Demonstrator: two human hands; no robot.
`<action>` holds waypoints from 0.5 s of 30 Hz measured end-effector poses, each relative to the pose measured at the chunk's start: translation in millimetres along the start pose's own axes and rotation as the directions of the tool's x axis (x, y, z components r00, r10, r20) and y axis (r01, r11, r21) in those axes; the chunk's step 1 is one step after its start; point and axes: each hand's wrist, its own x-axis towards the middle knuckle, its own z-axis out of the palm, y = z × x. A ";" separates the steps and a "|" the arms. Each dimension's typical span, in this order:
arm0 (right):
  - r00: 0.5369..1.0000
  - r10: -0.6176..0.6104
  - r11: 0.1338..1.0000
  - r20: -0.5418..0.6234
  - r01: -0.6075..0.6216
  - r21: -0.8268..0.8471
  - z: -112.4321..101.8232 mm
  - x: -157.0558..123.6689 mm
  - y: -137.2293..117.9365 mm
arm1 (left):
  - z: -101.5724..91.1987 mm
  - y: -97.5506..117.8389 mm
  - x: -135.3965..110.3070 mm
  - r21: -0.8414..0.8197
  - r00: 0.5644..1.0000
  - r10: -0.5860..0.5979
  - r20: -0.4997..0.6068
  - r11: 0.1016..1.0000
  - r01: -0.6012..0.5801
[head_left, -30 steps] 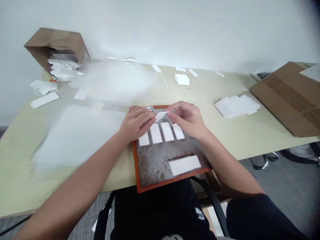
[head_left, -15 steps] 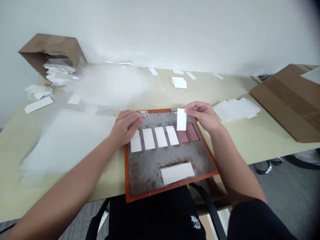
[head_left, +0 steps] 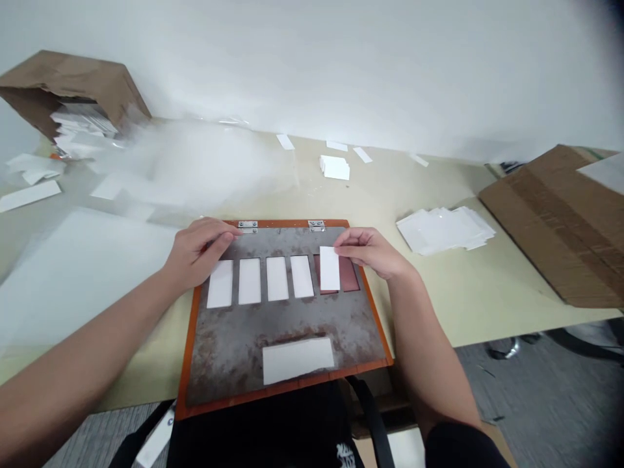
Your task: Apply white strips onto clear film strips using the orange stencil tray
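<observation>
My right hand (head_left: 365,250) pinches a white rectangular card (head_left: 330,268) between thumb and fingers, holding it over the left one of two red-backed slots (head_left: 350,276). That slot is partly hidden by the card. My left hand (head_left: 199,250) lies open, with its fingers across the top left of a rust-stained metal plate (head_left: 287,318) framed in orange. Several white cards (head_left: 249,281) sit in a row of slots left of the red ones. A wider white card (head_left: 297,359) fills a long slot near the plate's front edge.
A tipped cardboard box (head_left: 73,84) spills white cards at the far left. Clear plastic film (head_left: 195,162) covers the table's left side. A white card stack (head_left: 335,168) stands at the back, a looser pile (head_left: 443,231) lies right, beyond it flattened cardboard (head_left: 550,227).
The white card has passed from between both hands to my right hand alone and moved right and down over the red slots. My left hand has moved left, and the view has shifted.
</observation>
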 end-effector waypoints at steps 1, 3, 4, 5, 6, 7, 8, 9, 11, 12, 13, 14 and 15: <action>1.000 0.007 1.000 -0.001 -0.007 0.008 -0.5 0.0 0.0 | 0.2 -0.4 0.3 0.003 1.000 0.011 -0.002 1.000 -0.011; 1.000 0.013 1.000 0.013 -0.014 0.023 -0.5 0.4 0.0 | 0.8 -1.4 0.8 0.012 0.999 0.033 -0.008 0.999 -0.033; 1.000 0.013 1.000 0.023 -0.014 0.024 -0.2 0.7 0.1 | 1.0 -1.9 1.1 0.016 0.999 0.044 -0.009 0.999 -0.043; 0.999 0.012 1.000 0.031 -0.012 0.021 0.3 1.1 0.2 | 1.3 -2.3 1.3 0.020 0.999 0.053 -0.010 0.998 -0.053; 0.999 0.008 1.000 0.037 -0.009 0.016 0.7 1.6 0.4 | 1.4 -2.4 1.4 0.023 0.998 0.062 -0.012 0.998 -0.062; 0.999 0.003 1.000 0.040 -0.004 0.010 1.1 2.0 0.6 | 1.5 -2.3 1.6 0.023 0.998 0.068 -0.013 0.997 -0.068; 0.999 0.000 1.000 0.042 0.000 0.004 1.3 2.4 0.9 | 1.5 -2.1 1.6 0.024 0.997 0.072 -0.013 0.997 -0.071; 0.999 -0.003 1.000 0.042 0.003 0.000 1.5 2.8 1.3 | 1.4 -1.7 1.6 0.025 0.997 0.074 -0.011 0.997 -0.074; 0.999 -0.004 1.000 0.046 0.005 -0.007 1.5 3.2 1.9 | 1.3 -0.9 1.4 0.026 0.997 0.075 -0.006 0.997 -0.075; 0.999 -0.004 1.000 0.049 0.005 -0.011 1.4 3.3 2.2 | 1.2 -0.8 1.2 0.028 0.997 0.074 -0.002 0.997 -0.074; 0.999 -0.006 1.000 0.053 0.007 -0.015 1.2 3.3 2.5 | 1.2 -1.0 1.0 0.029 0.997 0.073 0.001 0.997 -0.073; 0.998 -0.008 1.000 0.061 0.009 -0.017 1.1 3.3 2.7 | 1.2 -1.4 0.8 0.031 0.997 0.071 0.003 0.997 -0.071; 0.998 -0.011 1.000 0.068 0.012 -0.016 1.0 3.2 2.9 | 1.1 -2.0 0.7 0.033 0.998 0.070 0.004 0.997 -0.070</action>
